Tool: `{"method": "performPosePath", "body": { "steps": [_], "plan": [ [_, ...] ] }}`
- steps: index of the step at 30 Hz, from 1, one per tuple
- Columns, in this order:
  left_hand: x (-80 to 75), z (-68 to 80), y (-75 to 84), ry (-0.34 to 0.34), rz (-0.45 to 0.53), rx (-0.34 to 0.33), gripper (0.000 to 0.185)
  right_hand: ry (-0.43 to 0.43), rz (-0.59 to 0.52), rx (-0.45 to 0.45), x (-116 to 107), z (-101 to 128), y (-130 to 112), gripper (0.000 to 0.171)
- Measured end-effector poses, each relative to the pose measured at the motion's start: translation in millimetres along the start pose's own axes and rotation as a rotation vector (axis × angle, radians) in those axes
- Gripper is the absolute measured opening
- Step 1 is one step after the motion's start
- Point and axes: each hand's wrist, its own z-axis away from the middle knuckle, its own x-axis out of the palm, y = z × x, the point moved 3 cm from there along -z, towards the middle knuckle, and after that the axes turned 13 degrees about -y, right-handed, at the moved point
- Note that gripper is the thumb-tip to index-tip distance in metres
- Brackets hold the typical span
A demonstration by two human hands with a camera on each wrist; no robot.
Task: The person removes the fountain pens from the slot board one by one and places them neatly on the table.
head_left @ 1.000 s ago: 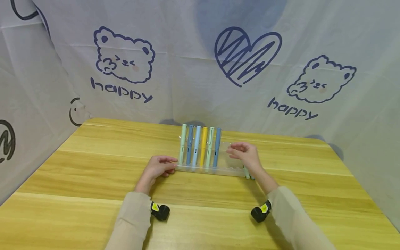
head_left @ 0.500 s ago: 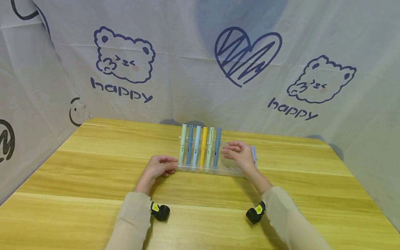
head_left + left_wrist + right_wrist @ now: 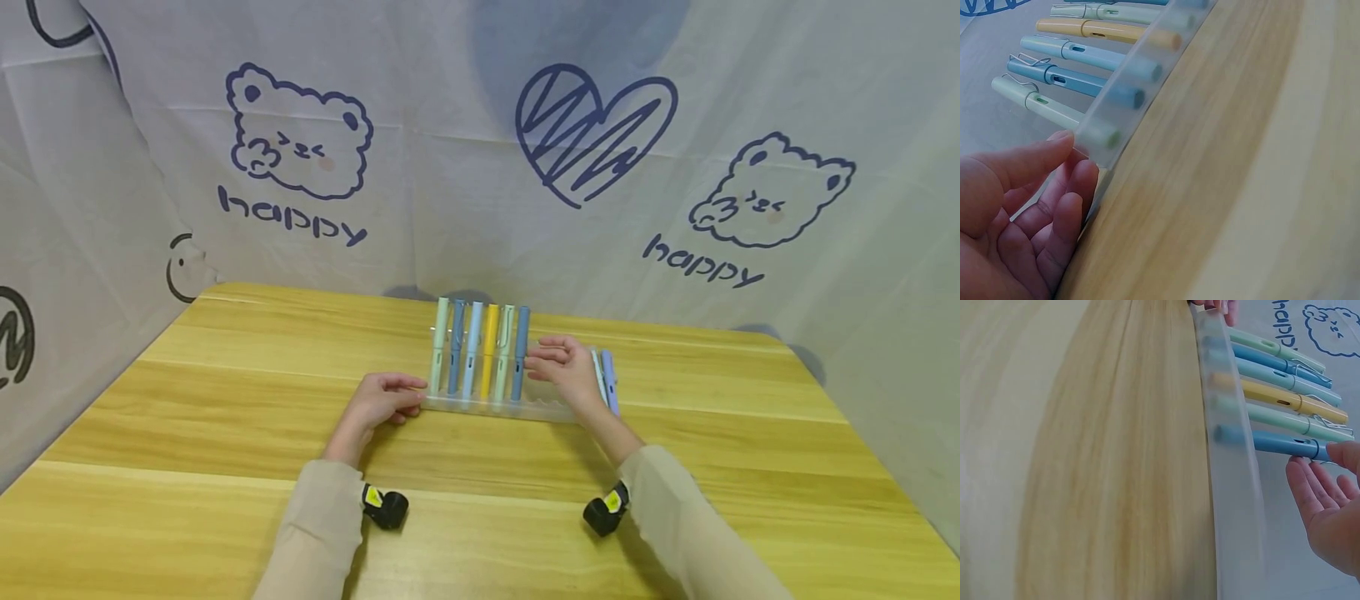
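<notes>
A clear pen holder (image 3: 551, 410) stands on the table with several pens in a row at its left and middle. They are pale green, blue and light blue, with a yellow pen (image 3: 489, 350) among them. My left hand (image 3: 382, 400) holds the holder's left end, thumb and curled fingers at its corner (image 3: 1092, 156). At the row's right end is a dark blue pen (image 3: 519, 354). My right hand (image 3: 573, 375) is beside it, thumb overlapping its cap in the right wrist view, fingers (image 3: 1310, 487) extended just beside the barrel.
Right of my right hand, a lilac pen (image 3: 611, 379) and a light blue pen (image 3: 598, 375) show, partly hidden by the hand. The wooden table (image 3: 480, 517) meets a white cloth (image 3: 420, 167) with printed drawings at the back.
My right hand has moved left along the holder to the dark blue pen, uncovering the light blue and lilac pens at the right. My left hand has stayed at the holder's left end.
</notes>
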Motion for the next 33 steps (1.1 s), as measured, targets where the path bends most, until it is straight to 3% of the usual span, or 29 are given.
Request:
{"method": "performPosePath", "body": {
  "steps": [20, 33],
  "plan": [
    [0.1, -1.6, -0.4, 0.002, -0.009, 0.008, 0.023, 0.003, 0.043, 0.005, 7.9, -7.8, 5.6, 0.043],
    [-0.2, -0.8, -0.4, -0.002, -0.018, 0.002, 0.024, 0.016, 0.129, 0.003, 12.4, -6.4, 5.8, 0.045]
  ]
}}
